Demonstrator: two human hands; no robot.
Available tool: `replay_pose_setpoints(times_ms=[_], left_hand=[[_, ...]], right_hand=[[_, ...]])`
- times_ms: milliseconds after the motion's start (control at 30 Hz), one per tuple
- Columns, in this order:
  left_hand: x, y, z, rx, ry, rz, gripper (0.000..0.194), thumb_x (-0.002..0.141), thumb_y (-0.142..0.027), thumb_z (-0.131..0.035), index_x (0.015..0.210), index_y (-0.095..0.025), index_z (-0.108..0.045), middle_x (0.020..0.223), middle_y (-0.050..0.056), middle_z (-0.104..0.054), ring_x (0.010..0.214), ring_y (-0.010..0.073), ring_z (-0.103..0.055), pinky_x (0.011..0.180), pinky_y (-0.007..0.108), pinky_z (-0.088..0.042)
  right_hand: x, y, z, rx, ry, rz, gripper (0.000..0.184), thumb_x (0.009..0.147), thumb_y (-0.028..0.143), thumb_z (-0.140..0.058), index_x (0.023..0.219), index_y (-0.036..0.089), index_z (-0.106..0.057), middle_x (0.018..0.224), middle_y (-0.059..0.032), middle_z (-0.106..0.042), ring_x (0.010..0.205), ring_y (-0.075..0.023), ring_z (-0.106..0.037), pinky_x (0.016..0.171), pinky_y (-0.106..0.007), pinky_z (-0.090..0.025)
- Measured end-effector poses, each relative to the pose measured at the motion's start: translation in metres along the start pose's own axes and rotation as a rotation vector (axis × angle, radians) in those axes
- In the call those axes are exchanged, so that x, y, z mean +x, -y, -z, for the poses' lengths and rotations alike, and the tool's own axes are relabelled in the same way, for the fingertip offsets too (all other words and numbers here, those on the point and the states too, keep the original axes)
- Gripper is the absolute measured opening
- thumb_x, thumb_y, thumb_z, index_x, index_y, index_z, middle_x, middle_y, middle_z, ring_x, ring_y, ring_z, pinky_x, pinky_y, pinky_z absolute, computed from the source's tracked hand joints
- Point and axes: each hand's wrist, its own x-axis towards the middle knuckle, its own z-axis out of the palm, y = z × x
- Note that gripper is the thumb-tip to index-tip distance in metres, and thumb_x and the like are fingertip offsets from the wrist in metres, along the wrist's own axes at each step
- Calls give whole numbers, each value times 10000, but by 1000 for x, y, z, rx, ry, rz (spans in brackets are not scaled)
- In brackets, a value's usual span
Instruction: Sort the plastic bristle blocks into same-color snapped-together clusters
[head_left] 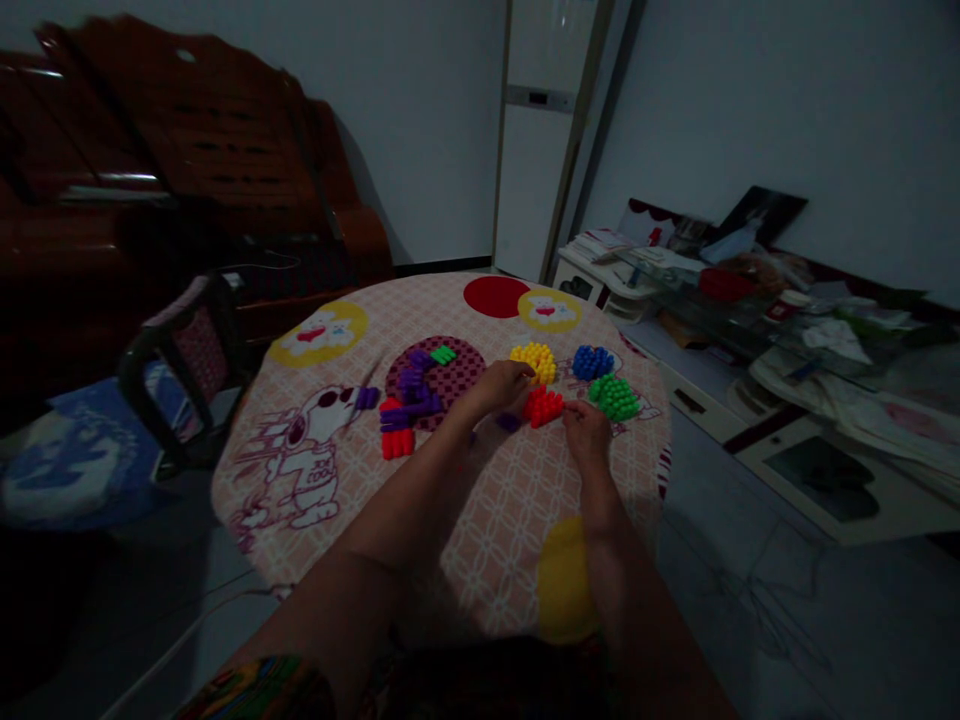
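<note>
Blocks in red (543, 405) are lying just nearside of the yellow cluster (534, 356), the right hand (587, 432) resting closer, at their right edge, the left hand (504, 385) at that cluster, both pinching narrowly, contents unclear.

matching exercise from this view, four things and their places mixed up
1. small green ribbed plastic piece
2. red knobbly plastic cluster
3. blue knobbly plastic cluster
4. tall white floor-standing cabinet

a. beyond the round cloth-covered table
b. between the left hand and the right hand
c. within the maroon patterned circle
d. just beyond the green knobbly plastic cluster

Pairs: 1-c, 2-b, 3-d, 4-a
</note>
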Motion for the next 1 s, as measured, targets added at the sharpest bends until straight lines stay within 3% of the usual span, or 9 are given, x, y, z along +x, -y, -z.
replay_pose_setpoints(times_ms=[133,233,367,467,600,700,767,900,1000], left_hand=[[-27,22,37,40,-63,31,374,922,-205,-512,1235,-149,-709,1139,103,-759,1004,199,-696,901,273,-497],[-59,42,66,146,-74,125,310,884,-231,-540,1103,-164,-749,999,85,-767,904,205,-684,833,281,-484],[-108,68,87,327,78,310,192,836,-305,-593,861,-213,-760,843,45,-751,859,217,-671,747,266,-446],[-139,80,85,365,174,429,163,810,-338,-625,829,-233,-749,825,42,-745,868,235,-678,711,267,-436],[-164,83,65,331,226,429,226,766,-290,-648,966,-237,-738,1010,69,-750,932,255,-688,719,285,-452],[-172,83,51,326,157,432,325,793,-310,-626,1096,-215,-696,1124,105,-724,977,269,-687,745,307,-472],[-174,85,47,331,121,442,301,841,-318,-576,1099,-211,-690,1098,109,-729,969,268,-691,750,312,-472],[-165,78,54,293,27,401,253,878,-289,-532,1032,-212,-716,968,97,-749,913,265,-696,746,311,-464],[-145,54,62,206,-106,259,250,920,-278,-491,963,-181,-717,938,104,-742,896,246,-686,762,302,-462]], right_hand=[[0,0,0,10,-13,-1,343,779,302,-499,919,195,-794,858,-80,-771,806,-243,-668,732,-329,-469],[0,0,-1,28,-9,4,343,773,301,-500,907,186,-794,844,-79,-770,784,-238,-663,712,-326,-464],[1,-2,-1,56,-11,14,330,763,303,-507,885,189,-792,812,-69,-764,750,-229,-653,686,-316,-458],[2,-4,-3,68,-13,8,328,750,311,-515,880,187,-790,802,-73,-761,727,-237,-648,689,-332,-464],[3,-7,-4,89,-10,-20,321,745,317,-524,880,191,-786,794,-69,-758,706,-236,-643,689,-338,-470],[2,-6,-3,99,3,-14,327,753,319,-518,891,193,-786,792,-63,-756,698,-231,-641,684,-334,-469],[2,-4,-3,91,2,-13,332,752,316,-513,891,192,-787,794,-63,-756,708,-229,-642,689,-331,-467],[1,-2,-2,60,-14,-19,331,752,327,-513,880,190,-786,807,-72,-756,747,-236,-649,696,-328,-460],[1,-3,-1,76,-15,5,348,763,334,-499,900,188,-783,814,-71,-757,755,-236,-653,713,-333,-463]])
